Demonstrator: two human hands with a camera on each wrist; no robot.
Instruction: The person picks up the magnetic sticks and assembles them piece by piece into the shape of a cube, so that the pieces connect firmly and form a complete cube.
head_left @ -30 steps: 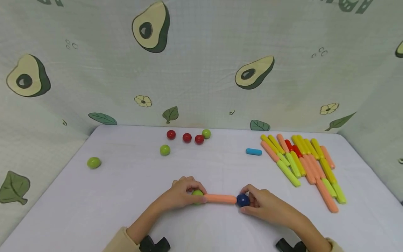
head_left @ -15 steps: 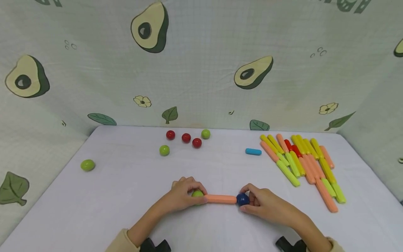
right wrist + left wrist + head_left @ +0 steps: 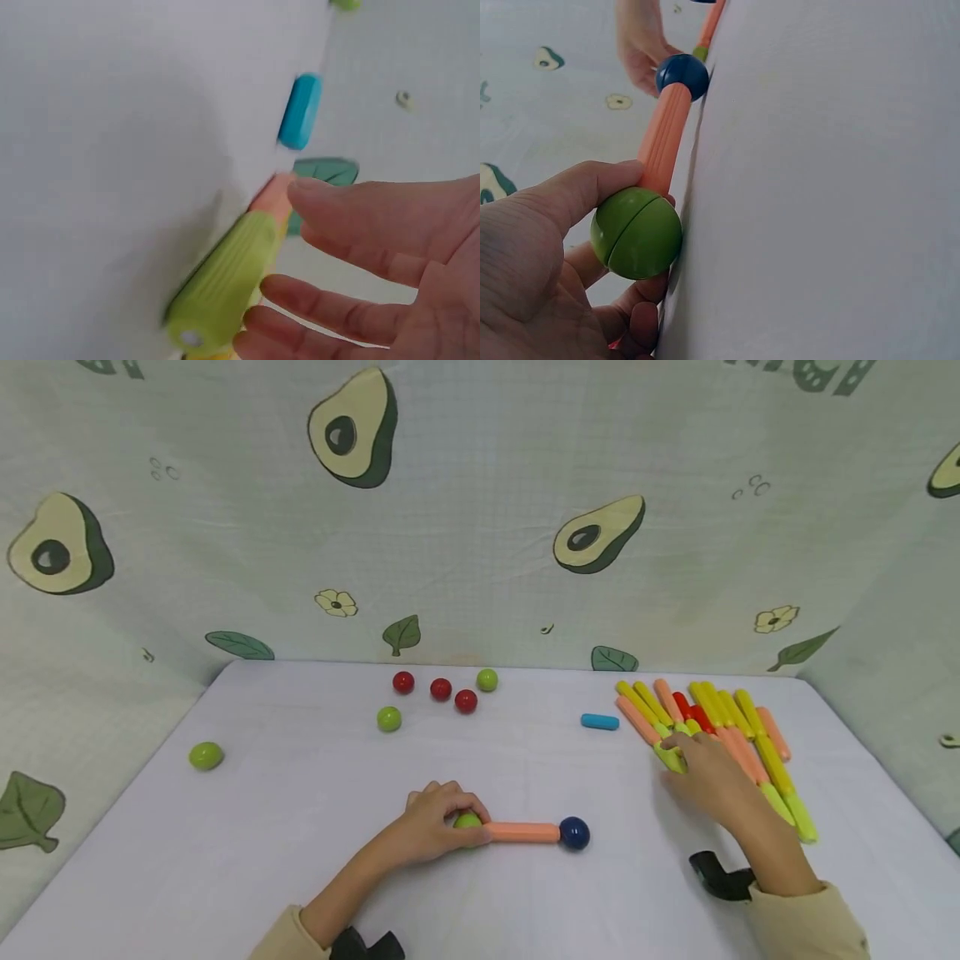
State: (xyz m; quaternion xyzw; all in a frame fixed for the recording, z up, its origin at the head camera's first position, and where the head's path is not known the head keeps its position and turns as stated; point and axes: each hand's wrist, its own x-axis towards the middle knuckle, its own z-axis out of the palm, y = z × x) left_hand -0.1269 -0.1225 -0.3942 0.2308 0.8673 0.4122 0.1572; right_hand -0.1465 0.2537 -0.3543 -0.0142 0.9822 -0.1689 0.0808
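My left hand (image 3: pixel 441 818) grips an orange rod (image 3: pixel 525 832) where it meets a green ball (image 3: pixel 637 234); thumb and fingers curl round that end. On the rod's far end sits a dark blue ball (image 3: pixel 574 833), which no hand touches. Over at the pile, my right hand (image 3: pixel 711 781) reaches above a lime stick (image 3: pixel 225 281). In the right wrist view its thumb and fingers are spread apart beside the stick, with nothing pinched between them. The hand covers part of the pile in the head view.
Yellow, orange, red and lime sticks (image 3: pixel 780 764) lie bundled at the right. A short blue stick (image 3: pixel 600 722) lies left of them. Several loose balls, such as a red ball (image 3: pixel 466 701) and a green ball (image 3: pixel 206 756), rest farther back and left on the white table (image 3: pixel 300 860).
My right hand has let go of the blue ball and moved right and away to the stick pile. My left hand keeps its grip; the leftmost green ball and one red ball rolled slightly.
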